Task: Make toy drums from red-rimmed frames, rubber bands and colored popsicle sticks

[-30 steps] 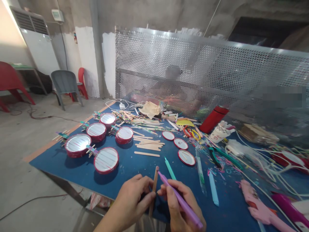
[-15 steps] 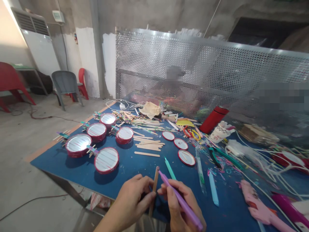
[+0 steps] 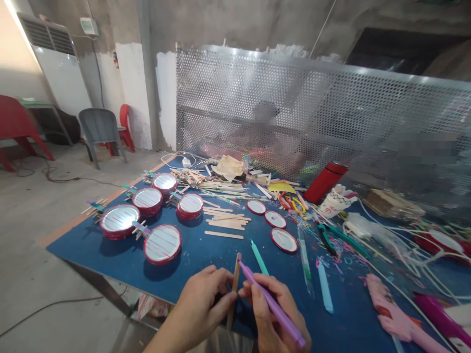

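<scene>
Near the table's front edge, my left hand (image 3: pixel 208 299) pinches a wooden craft stick (image 3: pixel 235 282) that stands on a slant. My right hand (image 3: pixel 275 309) grips a purple marker (image 3: pixel 274 306), its tip touching the stick near the upper end, where the wood looks purple. A teal marker (image 3: pixel 259 257) lies just beyond my right hand. Several plain craft sticks (image 3: pixel 224 235) lie in a loose pile farther back. To the left stand several small banjo-like models with round white faces and red rims, the nearest banjo model (image 3: pixel 162 244) closest to my left hand.
Three red-rimmed discs (image 3: pixel 283 240) lie right of the sticks. Farther right are green-handled pliers (image 3: pixel 344 240), a light-blue tube (image 3: pixel 325 289), a pink glue gun (image 3: pixel 395 314) and white cables. A red bottle (image 3: pixel 326 182) and paper cup (image 3: pixel 335 202) stand behind. Perforated metal panel (image 3: pixel 228 93) borders the back.
The purple marker and my right hand have shifted slightly left, the tip moving a little down along the stick. My left hand keeps its place on the stick.
</scene>
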The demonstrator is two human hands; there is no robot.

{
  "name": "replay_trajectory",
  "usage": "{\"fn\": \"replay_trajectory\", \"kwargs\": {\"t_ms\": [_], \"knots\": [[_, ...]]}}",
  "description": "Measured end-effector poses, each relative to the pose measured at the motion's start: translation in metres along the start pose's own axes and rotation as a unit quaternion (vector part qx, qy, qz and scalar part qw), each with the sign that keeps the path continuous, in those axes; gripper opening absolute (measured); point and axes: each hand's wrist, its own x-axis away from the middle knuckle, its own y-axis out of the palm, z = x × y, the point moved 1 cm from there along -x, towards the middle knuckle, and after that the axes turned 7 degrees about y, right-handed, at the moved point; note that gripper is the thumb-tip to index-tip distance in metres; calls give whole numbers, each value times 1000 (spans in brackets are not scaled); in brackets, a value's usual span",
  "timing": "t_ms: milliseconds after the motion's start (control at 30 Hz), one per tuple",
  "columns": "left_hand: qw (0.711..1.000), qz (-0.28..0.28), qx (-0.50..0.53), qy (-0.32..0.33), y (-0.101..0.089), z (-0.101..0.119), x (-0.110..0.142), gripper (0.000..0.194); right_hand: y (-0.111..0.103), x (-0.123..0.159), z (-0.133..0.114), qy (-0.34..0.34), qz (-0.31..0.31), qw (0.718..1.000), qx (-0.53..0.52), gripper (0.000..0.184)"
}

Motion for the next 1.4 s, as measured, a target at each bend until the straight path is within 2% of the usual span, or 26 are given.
{"fn": "replay_trajectory", "kwargs": {"t_ms": [200,400,567,767,933,1067,1267,1400], "knots": [[1000,-2,7,-2,-1,1,0,9,-1,1,3,69,38,997,6,22],[1000,1,1,-3,-1,1,-1,11,1,0,0,2,1,1000,-3,18],[1000,1,3,0,-1,2,-1,9,0,1,4,44,27,999,0,21],[1000,-5,-3,0,-2,1,0,12,0,0,5,1,1,1000,-6,17],[1000,-7,-5,0,-2,2,0,10,0,0,5,30,14,999,-2,18],[1000,-7,-4,-3,-3,2,0,10,0,0,5,-15,-7,1000,-10,13],[1000,-4,-1,6,-1,2,1,10,0,0,7,-8,7,1000,6,16],[1000,-3,0,4,0,0,1,11,1,0,5,-39,-3,999,-3,13]]}}
